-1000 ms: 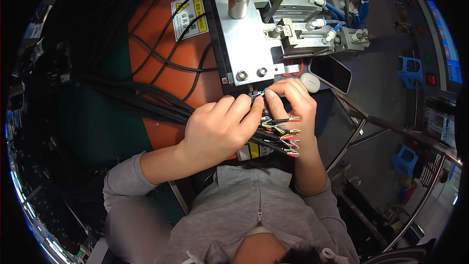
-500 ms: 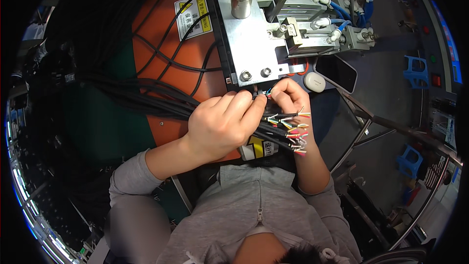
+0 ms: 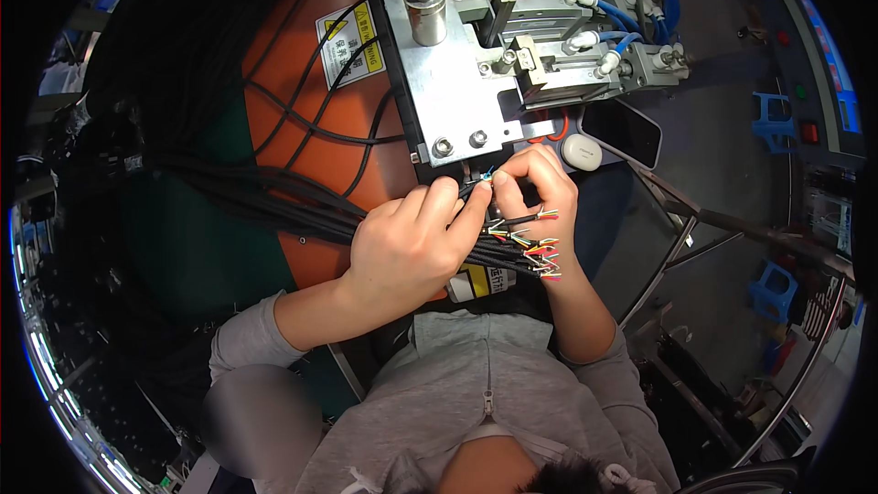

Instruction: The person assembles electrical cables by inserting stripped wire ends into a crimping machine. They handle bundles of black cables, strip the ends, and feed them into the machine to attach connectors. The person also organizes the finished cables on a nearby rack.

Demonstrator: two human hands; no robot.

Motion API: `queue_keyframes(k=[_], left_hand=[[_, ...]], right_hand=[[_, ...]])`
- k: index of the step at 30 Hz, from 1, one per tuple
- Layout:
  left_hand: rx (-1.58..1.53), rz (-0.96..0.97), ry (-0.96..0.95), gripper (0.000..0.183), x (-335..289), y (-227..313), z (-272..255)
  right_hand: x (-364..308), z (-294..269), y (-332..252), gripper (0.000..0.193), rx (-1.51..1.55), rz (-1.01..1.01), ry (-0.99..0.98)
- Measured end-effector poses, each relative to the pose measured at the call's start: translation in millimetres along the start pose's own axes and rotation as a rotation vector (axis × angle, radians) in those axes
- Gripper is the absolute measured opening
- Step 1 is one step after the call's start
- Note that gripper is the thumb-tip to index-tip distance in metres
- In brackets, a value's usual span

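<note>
Just in front of the machine's metal plate, my left hand (image 3: 402, 233) and right hand (image 3: 541, 187) meet at the fingertips. Between them is the end of a black cable with thin coloured wires (image 3: 487, 176), a blue one sticking up. My left thumb and forefinger pinch this cable end. The right thumb and forefinger are closed at the wire tips, touching or nearly touching the left thumb. A bundle of black cables (image 3: 274, 190) runs from the left beneath my left hand. Its stripped ends, with red, white, yellow and green wires (image 3: 541, 252), fan out below my right hand.
The bolted metal plate (image 3: 453, 101) and pneumatic cylinders (image 3: 576, 82) with blue hoses stand directly beyond my hands. A white earbud case (image 3: 582, 153) and a phone (image 3: 622, 133) lie to the right. Loose black cables cross the orange surface (image 3: 283, 119). Blue stools (image 3: 773, 293) stand on the floor.
The whole view has shifted slightly, so the machine sits further left. Both hands stay together at the cable end, with small finger movements, and the blue wire now shows more plainly.
</note>
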State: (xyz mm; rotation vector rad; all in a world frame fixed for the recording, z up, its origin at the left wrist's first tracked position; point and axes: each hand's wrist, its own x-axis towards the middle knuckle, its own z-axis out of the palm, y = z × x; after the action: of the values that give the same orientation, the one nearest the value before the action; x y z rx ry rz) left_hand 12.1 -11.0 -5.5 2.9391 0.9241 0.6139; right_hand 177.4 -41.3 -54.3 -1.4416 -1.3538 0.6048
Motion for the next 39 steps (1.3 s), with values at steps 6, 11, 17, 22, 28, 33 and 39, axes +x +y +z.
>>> queue_keyframes(k=[6, 11, 17, 22, 28, 33, 39], left_hand=[[-0.076, 0.031, 0.086, 0.031, 1.7, -8.6, 5.0], [-0.087, 0.013, 0.116, 0.027, 3.3, -9.8, 6.8], [-0.013, -0.047, 0.005, 0.025, -1.7, -3.9, -4.7], [0.069, -0.060, -0.048, 0.016, -3.7, -0.7, -6.5], [-0.150, -0.048, -0.017, 0.023, -2.2, -8.1, -11.0], [-0.317, -0.039, 0.234, 0.032, 9.1, -6.4, -26.8], [-0.381, -0.032, 0.141, 0.022, 1.9, -8.1, -17.7]], right_hand=[[-4.8, -2.3, 8.5, 0.010, 0.473, 0.497, -0.100], [1.9, -1.1, 0.2, 0.008, 0.058, 0.051, -0.038], [2.9, -1.2, 1.2, 0.008, -0.016, -0.049, 0.031], [0.5, -15.6, 3.7, 0.013, 0.318, 0.113, -0.024], [-1.7, -44.7, 10.0, 0.024, 0.672, -0.158, -0.303], [-5.0, -36.3, 0.5, 0.020, 0.734, 0.104, -0.092], [-6.9, -5.5, -37.0, 0.023, 0.760, 0.096, -0.005]])
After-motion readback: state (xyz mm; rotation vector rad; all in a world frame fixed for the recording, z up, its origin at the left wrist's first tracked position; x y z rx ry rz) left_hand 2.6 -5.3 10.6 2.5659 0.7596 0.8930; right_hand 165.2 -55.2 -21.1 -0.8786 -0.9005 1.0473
